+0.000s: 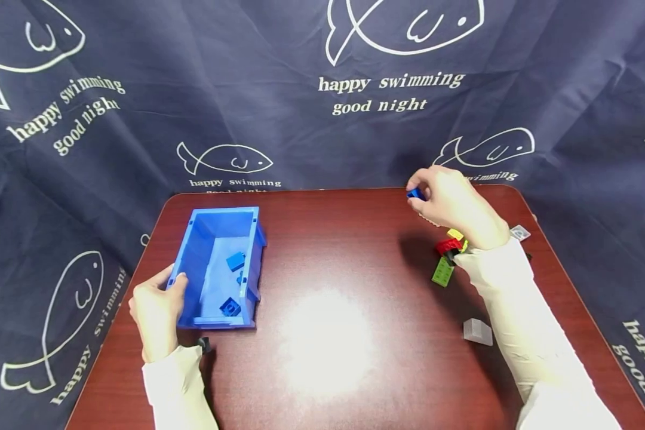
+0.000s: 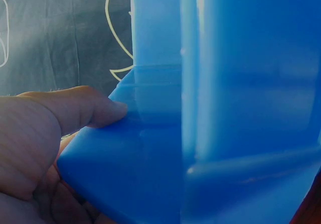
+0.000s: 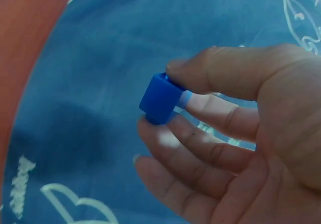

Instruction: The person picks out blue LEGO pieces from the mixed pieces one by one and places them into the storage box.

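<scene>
A small blue building brick [image 3: 160, 99] is pinched between the thumb and fingertips of my right hand [image 1: 443, 194], raised near the table's far right edge. My left hand [image 1: 158, 307] grips the left wall of a blue plastic bin [image 1: 258, 263], with the thumb on the inner side in the head view. In the left wrist view the thumb lies against the blue plastic [image 2: 150, 158] and the other fingers are mostly hidden behind it. Inside the bin lie a blue brick [image 1: 236, 261], a darker blue brick [image 1: 230, 307] and a small blue piece by the right wall.
Under the right forearm is a cluster with a red brick [image 1: 448, 246], a lime green brick [image 1: 442, 272] and a yellow brick [image 1: 454, 235], partly covered. A grey block [image 1: 478, 332] sits nearer me, and a pale grey piece [image 1: 519, 233] lies at the right edge. Dark printed cloth [image 1: 301, 131] hangs behind the table.
</scene>
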`<action>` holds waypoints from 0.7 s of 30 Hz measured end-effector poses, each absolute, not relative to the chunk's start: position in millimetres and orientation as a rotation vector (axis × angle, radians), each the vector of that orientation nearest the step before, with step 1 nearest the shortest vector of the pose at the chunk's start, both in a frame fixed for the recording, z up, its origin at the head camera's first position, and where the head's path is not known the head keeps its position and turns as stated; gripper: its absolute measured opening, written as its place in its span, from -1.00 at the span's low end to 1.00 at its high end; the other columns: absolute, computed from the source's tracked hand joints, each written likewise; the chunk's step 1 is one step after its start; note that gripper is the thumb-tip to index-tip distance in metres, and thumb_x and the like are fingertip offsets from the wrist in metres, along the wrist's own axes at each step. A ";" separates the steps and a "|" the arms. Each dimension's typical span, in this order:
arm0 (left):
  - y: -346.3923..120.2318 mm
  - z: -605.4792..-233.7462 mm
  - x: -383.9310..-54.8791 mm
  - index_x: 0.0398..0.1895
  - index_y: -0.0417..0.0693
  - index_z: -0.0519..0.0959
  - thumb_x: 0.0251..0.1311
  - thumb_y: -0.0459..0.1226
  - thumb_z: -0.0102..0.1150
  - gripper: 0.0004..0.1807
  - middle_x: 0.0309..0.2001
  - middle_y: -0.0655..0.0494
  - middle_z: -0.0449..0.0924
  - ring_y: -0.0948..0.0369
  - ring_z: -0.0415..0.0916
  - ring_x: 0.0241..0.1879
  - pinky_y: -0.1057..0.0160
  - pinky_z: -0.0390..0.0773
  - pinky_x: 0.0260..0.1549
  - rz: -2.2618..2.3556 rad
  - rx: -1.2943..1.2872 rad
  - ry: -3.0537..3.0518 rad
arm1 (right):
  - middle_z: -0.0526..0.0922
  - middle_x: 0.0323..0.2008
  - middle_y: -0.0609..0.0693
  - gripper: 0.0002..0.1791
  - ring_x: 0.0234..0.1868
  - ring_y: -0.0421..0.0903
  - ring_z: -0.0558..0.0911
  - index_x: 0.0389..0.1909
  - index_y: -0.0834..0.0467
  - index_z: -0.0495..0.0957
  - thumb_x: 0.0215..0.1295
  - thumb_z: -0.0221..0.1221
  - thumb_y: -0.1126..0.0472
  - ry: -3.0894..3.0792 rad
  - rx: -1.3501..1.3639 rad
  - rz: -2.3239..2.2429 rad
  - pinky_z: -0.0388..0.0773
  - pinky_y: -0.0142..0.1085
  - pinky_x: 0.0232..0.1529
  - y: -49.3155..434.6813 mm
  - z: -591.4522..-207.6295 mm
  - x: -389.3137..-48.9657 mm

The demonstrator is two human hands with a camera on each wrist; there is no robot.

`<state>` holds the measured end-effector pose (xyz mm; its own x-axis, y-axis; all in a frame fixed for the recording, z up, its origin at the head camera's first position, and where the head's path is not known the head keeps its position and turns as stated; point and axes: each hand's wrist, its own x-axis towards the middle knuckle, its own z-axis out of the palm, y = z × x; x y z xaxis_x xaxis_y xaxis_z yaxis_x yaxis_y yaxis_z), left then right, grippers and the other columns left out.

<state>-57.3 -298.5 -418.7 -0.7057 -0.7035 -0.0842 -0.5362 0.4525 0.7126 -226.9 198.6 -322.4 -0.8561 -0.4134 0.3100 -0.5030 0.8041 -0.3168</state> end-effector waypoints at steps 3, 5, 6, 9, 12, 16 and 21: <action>-299.0 -419.6 -57.2 0.28 0.15 0.56 0.28 0.00 0.16 -0.50 0.19 -0.16 0.57 -0.27 0.47 0.18 -0.40 0.29 0.17 -1.081 1.066 -2.480 | 0.49 -0.52 0.03 -0.87 -0.42 -0.05 0.45 -0.31 0.14 0.64 0.09 0.27 0.28 -2.760 0.739 0.590 0.35 -0.15 -0.35 182.2 -311.8 -228.8; -299.3 -419.6 -57.4 0.26 0.16 0.58 0.27 0.00 0.17 -0.51 0.18 -0.14 0.59 -0.25 0.46 0.18 -0.38 0.28 0.17 -1.075 1.051 -2.473 | 0.51 -0.49 0.03 -0.87 -0.42 -0.07 0.46 -0.30 0.13 0.64 0.08 0.27 0.28 -2.751 0.771 0.604 0.36 -0.17 -0.33 171.5 -305.8 -230.7; -299.5 -419.5 -57.7 0.26 0.16 0.58 0.27 0.00 0.18 -0.51 0.18 -0.14 0.59 -0.25 0.46 0.18 -0.37 0.28 0.17 -1.073 1.044 -2.472 | 0.52 -0.47 0.04 -0.87 -0.42 -0.08 0.46 -0.30 0.12 0.64 0.08 0.27 0.28 -2.745 0.788 0.616 0.37 -0.18 -0.32 166.1 -303.3 -231.8; -300.1 -419.7 -58.1 0.25 0.17 0.59 0.26 -0.01 0.19 -0.52 0.17 -0.12 0.60 -0.23 0.47 0.18 -0.35 0.29 0.18 -1.069 1.028 -2.467 | 0.52 -0.45 0.02 -0.87 -0.41 -0.09 0.47 -0.30 0.10 0.63 0.08 0.28 0.26 -2.740 0.822 0.642 0.39 -0.21 -0.31 148.8 -298.3 -234.5; -301.2 -419.8 -58.0 0.25 0.18 0.59 0.26 -0.02 0.19 -0.52 0.17 -0.11 0.60 -0.22 0.46 0.19 -0.33 0.30 0.19 -1.063 1.028 -2.473 | 0.53 -0.42 0.01 -0.86 -0.39 -0.09 0.47 -0.30 0.08 0.64 0.08 0.31 0.24 -2.742 0.853 0.654 0.41 -0.21 -0.30 130.0 -296.7 -235.5; -301.7 -419.6 -59.7 0.27 0.19 0.58 0.27 -0.02 0.18 -0.52 0.17 -0.11 0.60 -0.22 0.47 0.19 -0.34 0.30 0.19 -1.068 1.029 -2.480 | 0.54 -0.40 0.00 -0.87 -0.35 -0.06 0.49 -0.30 0.09 0.64 0.10 0.30 0.24 -2.725 0.950 0.629 0.45 -0.18 -0.26 104.8 -295.6 -234.3; -303.2 -421.6 -58.1 0.26 0.17 0.58 0.27 -0.01 0.19 -0.51 0.17 -0.12 0.60 -0.21 0.49 0.18 -0.33 0.32 0.19 -1.075 1.028 -2.478 | 0.55 -0.37 -0.01 -0.88 -0.34 -0.04 0.50 -0.30 0.10 0.62 0.10 0.26 0.26 -2.697 1.106 0.601 0.49 -0.17 -0.22 67.3 -293.8 -230.7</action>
<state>-58.1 -303.2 -421.6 -0.7194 -0.6930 -0.0466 -0.5075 0.4786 0.7164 -230.7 67.3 -293.8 -0.7123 -0.6355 0.2979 -0.7019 0.6449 -0.3023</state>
